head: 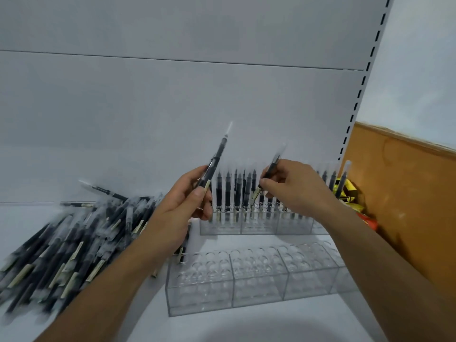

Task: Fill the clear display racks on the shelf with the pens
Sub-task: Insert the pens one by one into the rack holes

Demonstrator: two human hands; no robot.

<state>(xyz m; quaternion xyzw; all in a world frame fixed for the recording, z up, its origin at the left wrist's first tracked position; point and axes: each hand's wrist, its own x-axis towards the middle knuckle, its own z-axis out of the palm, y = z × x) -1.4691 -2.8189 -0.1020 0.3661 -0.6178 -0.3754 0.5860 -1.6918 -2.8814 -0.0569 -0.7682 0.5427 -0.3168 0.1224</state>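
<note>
My right hand is up at the back rack, at 12 o'clock on the shelf. Its fingers pinch a slanted pen low on the barrel, cap up. I hold it low so that the tip can find a hole among the standing pens, which are already packed close. I cannot tell whether the tip has entered a hole, because my knuckles cover it.

My left hand waits just beside, at 9 o'clock of the right. Its thumb and fingers are closed round the next pen at the lower barrel, and the cap points to 1 o'clock. I carry it there, I judge, so the handover is short and my right hand need not go back to the heap.

The loose pens lie in a heap at 8 o'clock, within easy reach of my left arm. The front rack, at 6 o'clock, shows only bare holes. Filling from the back first makes sense, since tall pens in front would block my reach.

A brown board closes the shelf at 3 o'clock, with yellow packets wedged against it. By my reckoning the job is well short of half done.
</note>
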